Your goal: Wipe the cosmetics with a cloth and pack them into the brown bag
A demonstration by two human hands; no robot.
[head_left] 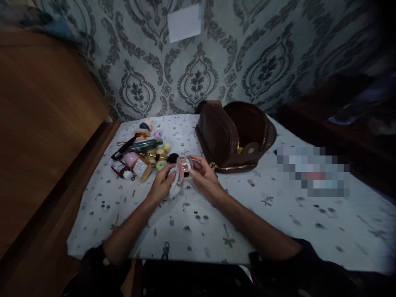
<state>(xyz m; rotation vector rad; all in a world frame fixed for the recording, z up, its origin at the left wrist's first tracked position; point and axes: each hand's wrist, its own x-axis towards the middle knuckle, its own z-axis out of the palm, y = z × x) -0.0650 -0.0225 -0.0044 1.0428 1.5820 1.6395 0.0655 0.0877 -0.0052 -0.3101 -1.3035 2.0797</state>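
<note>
Wiping seems the step: over the table [213, 235], the left hand [161, 183] holds a white cloth [175, 189] against the pink-and-gold container [185, 166], which the right hand [206, 176] grips; covering more calls for turning it.

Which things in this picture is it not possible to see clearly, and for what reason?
In the head view:
Brown bag: most of the inside, hidden by its walls and shadow.
Round container: part of its left side, covered by the left hand and white cloth.
Pixelated patch: whatever lies beneath, masked by blocks.
Green bottle: lettering, too small.
</note>
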